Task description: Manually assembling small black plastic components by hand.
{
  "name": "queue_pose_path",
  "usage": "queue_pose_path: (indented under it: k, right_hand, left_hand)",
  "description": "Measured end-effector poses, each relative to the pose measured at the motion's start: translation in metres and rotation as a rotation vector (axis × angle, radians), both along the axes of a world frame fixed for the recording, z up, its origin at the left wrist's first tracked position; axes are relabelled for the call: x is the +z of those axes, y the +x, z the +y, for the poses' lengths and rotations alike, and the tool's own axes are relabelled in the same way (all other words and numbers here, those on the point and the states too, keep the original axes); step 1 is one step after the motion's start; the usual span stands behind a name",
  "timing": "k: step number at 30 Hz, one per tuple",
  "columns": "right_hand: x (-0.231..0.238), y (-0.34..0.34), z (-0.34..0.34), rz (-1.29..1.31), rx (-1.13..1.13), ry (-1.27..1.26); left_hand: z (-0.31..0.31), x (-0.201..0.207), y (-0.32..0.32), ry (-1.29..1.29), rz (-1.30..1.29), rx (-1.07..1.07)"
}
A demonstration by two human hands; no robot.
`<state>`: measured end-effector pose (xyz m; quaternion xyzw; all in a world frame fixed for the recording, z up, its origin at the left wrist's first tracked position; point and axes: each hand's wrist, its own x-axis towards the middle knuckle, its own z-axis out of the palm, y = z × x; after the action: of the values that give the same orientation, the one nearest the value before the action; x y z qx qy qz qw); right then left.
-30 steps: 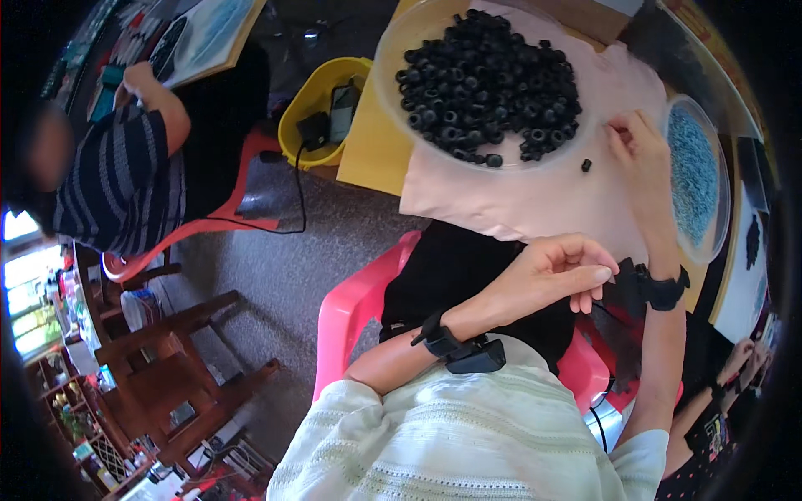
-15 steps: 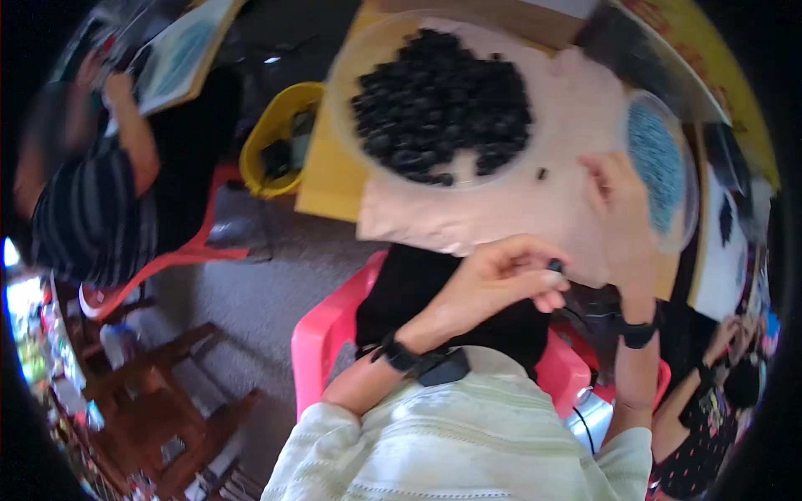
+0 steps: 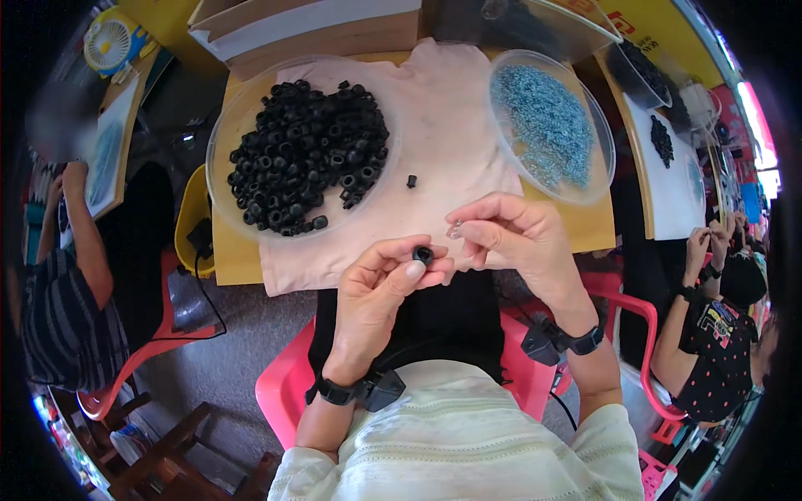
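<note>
The left hand [image 3: 374, 285] is at the tabletop's [image 3: 595, 227] near edge, thumb and fingers closed on a black bead [image 3: 423, 255], its hole facing up. A second ago this hand hung farther out from that edge; half a second ago it had the bead in its fingertips there. The right hand [image 3: 525, 244] has left the strip of cloth [image 3: 443, 108] beside the blue bowl [image 3: 609, 146] and is now just beside the left, over the near edge. Its thumb and forefinger pinch a small clear thing [image 3: 454, 229], too small to identify; the other fingers curl loosely. The two hands are close together, the bead and clear thing apart. A loose bead [image 3: 412, 181] lies on the cloth between the bowls, as before. The black bowl [image 3: 219, 179], heaped with black beads [image 3: 313, 150], stands toward the tabletop's left edge, and the blue bowl, holding blue beads [image 3: 543, 121], toward its far right corner. The view has turned, bringing in a carton [image 3: 317, 33] along the far edge.
</note>
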<state>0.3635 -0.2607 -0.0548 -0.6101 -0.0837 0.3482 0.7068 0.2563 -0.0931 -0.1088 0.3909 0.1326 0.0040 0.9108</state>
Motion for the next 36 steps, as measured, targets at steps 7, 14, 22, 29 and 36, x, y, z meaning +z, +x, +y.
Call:
queue_pose_path:
  k: [7, 14, 22, 29, 36]
  right_hand:
    - [0.002, -0.011, -0.002, -0.282, 0.075, -0.010]
    - [-0.001, -0.016, 0.000, -0.636, 0.058, -0.096]
    - [0.005, -0.018, -0.001, -0.911, 0.075, -0.243]
    - [-0.003, -0.023, 0.008, -1.265, 0.039, -0.315]
    - [-0.011, -0.003, 0.020, -0.946, -0.048, -0.405]
  left_hand:
    - [-0.002, -0.006, -0.005, -0.028, -0.063, -0.019]
    - [-0.005, 0.000, -0.006, 0.104, -0.003, 0.031]
    - [-0.004, 0.000, -0.005, 0.242, -0.078, 0.002]
    - [-0.005, -0.006, -0.003, 0.116, -0.018, 0.051]
    - [0.002, -0.011, 0.007, 0.028, 0.005, 0.082]
